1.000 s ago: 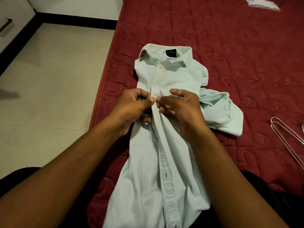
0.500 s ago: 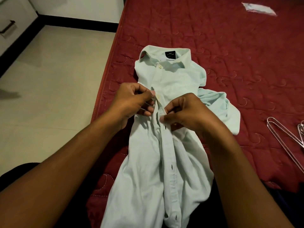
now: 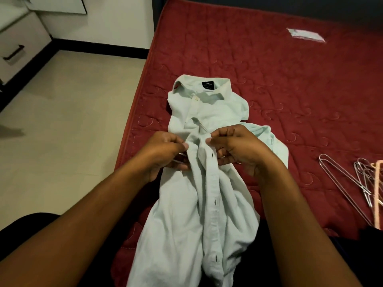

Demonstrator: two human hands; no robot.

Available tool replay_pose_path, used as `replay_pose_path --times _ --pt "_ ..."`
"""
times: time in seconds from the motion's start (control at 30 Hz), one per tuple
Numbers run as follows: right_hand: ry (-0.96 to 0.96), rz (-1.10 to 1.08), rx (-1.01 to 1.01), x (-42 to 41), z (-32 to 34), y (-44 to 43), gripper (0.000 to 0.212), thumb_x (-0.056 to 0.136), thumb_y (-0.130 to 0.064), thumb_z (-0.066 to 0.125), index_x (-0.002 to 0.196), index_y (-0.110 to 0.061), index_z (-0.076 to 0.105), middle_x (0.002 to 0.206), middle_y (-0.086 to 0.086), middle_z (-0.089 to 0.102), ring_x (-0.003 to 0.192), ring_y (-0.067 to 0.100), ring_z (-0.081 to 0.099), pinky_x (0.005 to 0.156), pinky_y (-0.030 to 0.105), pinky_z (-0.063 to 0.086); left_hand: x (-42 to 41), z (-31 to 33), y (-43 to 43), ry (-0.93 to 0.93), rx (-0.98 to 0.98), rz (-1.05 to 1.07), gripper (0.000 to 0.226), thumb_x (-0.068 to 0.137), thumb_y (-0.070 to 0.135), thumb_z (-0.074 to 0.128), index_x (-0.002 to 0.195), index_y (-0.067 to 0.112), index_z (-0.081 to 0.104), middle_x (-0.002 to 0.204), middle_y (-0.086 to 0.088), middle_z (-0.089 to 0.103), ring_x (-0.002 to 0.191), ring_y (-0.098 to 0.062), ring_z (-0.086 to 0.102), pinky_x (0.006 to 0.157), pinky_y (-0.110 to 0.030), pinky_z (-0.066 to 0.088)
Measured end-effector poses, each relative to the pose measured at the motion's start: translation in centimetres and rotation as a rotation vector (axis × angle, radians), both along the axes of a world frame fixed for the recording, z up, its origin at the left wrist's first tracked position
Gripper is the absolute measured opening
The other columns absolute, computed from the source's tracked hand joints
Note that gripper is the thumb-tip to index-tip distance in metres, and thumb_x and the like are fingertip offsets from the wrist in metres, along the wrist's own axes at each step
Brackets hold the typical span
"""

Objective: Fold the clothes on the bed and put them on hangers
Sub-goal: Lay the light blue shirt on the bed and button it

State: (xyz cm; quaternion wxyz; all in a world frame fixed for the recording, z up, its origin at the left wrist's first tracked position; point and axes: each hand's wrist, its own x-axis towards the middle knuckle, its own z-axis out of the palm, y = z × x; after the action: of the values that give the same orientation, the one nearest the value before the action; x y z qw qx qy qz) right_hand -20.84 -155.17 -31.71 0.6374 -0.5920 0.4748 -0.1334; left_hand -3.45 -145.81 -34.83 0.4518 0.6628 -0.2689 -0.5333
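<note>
Step in hand, as judged: closing the front of the pale mint button-up shirt (image 3: pixel 192 214) ahead of folding. Location of garment — face-up on the near left part of the red quilted mattress (image 3: pixel 279 79), collar (image 3: pixel 204 84) at the far end, hem draped off the near edge toward the lap, long axis running straight away from the body. Left hand (image 3: pixel 165 152): fingers curled, thumb and forefinger pinching the front edge just left of the placket (image 3: pixel 214 183). Right hand (image 3: pixel 240 148): likewise curled, pinching the placket strip from the opposite side, level with the left. Dark marks down the strip, buttons or buttonholes, cannot tell which. Work toward the body along the placket, one closure at a time, keeping both edges aligned. Wire hangers (image 3: pixel 348 183) on the mattress to the right, well apart from the shirt — nearer the right hand. Expect the bunched sleeve (image 3: pixel 269 139) beyond the right hand to need flattening before any fold.
</note>
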Motion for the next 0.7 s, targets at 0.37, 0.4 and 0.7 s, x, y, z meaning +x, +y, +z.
replay_pose_path --times 0.37,0.4,0.7 --pt "-0.314 -0.051 0.129 1.4 -0.1 0.8 0.021 0.089 -0.003 0.074 0.110 0.000 0.074 0.096 0.013 0.077 0.079 0.018 0.072 0.069 0.026 0.060 2.5 1.0 -1.1 -0.251 -0.226 0.168 0.017 0.100 0.008 0.060 0.089 0.009 0.073 0.082 -0.006 0.074 0.070 -0.012 0.065 0.068 -0.026 0.055" --pt "-0.331 0.012 0.161 0.9 -0.1 0.7 0.025 0.087 0.004 0.072 0.112 0.000 0.073 0.099 0.014 0.077 0.083 0.020 0.074 0.072 0.028 0.061 2.3 0.8 -1.1 -0.269 -0.225 0.185 0.016 0.100 0.008 0.061 0.089 0.009 0.073 0.083 -0.006 0.075 0.071 -0.012 0.065 0.070 -0.027 0.056" --pt "-0.270 -0.346 -0.276 3.8 -1.3 -0.4 0.016 0.084 0.007 0.074 0.081 -0.009 0.072 0.082 0.019 0.075 0.072 0.029 0.073 0.069 0.040 0.063 1.1 0.5 -3.1 -1.109 -0.302 0.251 0.012 0.100 0.018 0.055 0.099 0.011 0.065 0.086 -0.005 0.068 0.075 -0.023 0.063 0.068 -0.040 0.056"
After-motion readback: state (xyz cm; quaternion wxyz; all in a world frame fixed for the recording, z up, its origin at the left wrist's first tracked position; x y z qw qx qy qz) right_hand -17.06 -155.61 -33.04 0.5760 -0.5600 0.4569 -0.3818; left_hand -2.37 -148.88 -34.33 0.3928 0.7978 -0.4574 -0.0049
